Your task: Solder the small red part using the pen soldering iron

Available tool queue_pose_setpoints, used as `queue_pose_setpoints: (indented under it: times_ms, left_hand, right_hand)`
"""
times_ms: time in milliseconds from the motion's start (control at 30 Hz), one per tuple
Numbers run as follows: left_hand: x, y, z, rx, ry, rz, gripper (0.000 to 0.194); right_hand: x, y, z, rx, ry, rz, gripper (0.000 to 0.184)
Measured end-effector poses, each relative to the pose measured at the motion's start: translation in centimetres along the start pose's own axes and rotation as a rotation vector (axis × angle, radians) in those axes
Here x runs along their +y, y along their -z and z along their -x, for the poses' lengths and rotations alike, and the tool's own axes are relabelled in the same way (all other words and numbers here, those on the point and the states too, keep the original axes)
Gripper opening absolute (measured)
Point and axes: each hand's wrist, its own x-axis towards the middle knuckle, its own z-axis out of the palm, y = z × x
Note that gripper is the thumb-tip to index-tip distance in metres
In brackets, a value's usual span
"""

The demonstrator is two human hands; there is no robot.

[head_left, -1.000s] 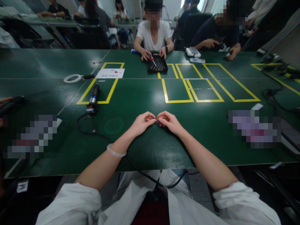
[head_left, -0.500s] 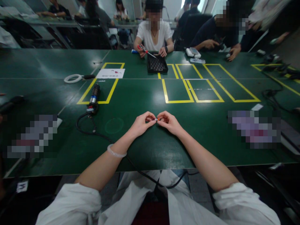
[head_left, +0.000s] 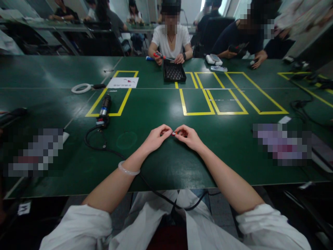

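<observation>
Between my fingertips, just over the green table point(head_left: 166, 159), is a tiny part point(head_left: 174, 133) with white, red and orange on it, too small to name. My left hand point(head_left: 159, 136) pinches its left side between thumb and fingers. From the right, my right hand point(head_left: 189, 136) pinches the other side, where an orange bit shows. The fingers cover most of the part, so its shape is hidden. A pale bangle point(head_left: 128, 169) circles my left wrist.
A black cylindrical device point(head_left: 104, 109) with a cable lies left of my hands. Beyond are a white printed card point(head_left: 123, 82), a white ring point(head_left: 81, 88) and yellow tape outlines. Across the table, a person holds a red screwdriver point(head_left: 162, 56) over a black tray point(head_left: 174, 79).
My hands stay in nearly the same place, the left fingers shifting slightly around the small part. Across the table, the co-worker's screwdriver has swung up from the tray to nearly level.
</observation>
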Motion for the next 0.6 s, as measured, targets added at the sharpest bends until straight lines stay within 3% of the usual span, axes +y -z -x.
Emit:
queue_pose_setpoints:
  times_ms: [100, 167, 333, 467, 533, 600]
  left_hand:
    - [-0.6, 1.2, -0.3, 0.048, 0.004, -0.034, 0.035]
    - [-1.5, 3.1, -0.5, 0.131, 0.027, -0.119, 0.036]
    - [-4.6, 11.0, 0.1, 0.447, 0.171, -0.636, 0.039]
    - [-7.2, 17.1, 2.2, 0.661, 0.448, -0.992, 0.066]
    - [-8.4, 19.0, 3.2, 0.622, 0.630, -1.014, 0.075]
    - [-9.4, 20.2, 3.9, 0.463, 0.682, -0.972, 0.075]
  right_hand:
    - [0.1, 0.0, 0.0, -0.002, -0.017, -0.029, 0.024]
    - [0.3, 0.0, -0.1, -0.014, -0.026, -0.056, 0.025]
    - [0.5, -0.1, -0.2, -0.025, -0.027, -0.084, 0.025]
    - [0.5, -0.2, -0.3, -0.017, -0.032, -0.079, 0.025]
    - [0.5, -0.2, -0.4, -0.009, -0.034, -0.085, 0.026]
    - [0.5, -0.2, -0.4, -0.005, -0.039, -0.090, 0.028]
